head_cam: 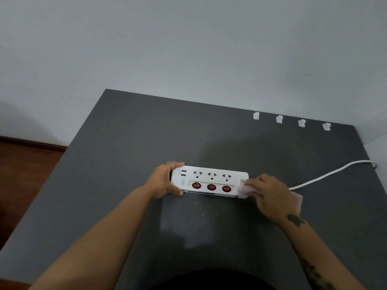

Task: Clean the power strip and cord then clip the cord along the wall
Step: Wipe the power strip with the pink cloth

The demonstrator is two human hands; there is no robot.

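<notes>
Nearest the person, pale specks (196, 208) dot the grey desk (104, 164) just below the power strip (209, 181), which lies flat near the desk's middle. The left hand (165, 181) grips its nine o'clock end, thumb in front and fingers curled behind. The right hand (266, 195) holds a pale cloth (297, 200) under bent fingers, pressed on the three o'clock end. Cleaning looks to be underway on the strip. The white cord (326, 174) trails loose toward two o'clock, seemingly not yet wiped. Farther off, four white clips (279, 119) sit in a row by the wall (188, 49) at one o'clock, all empty, so the clipping remains.
</notes>
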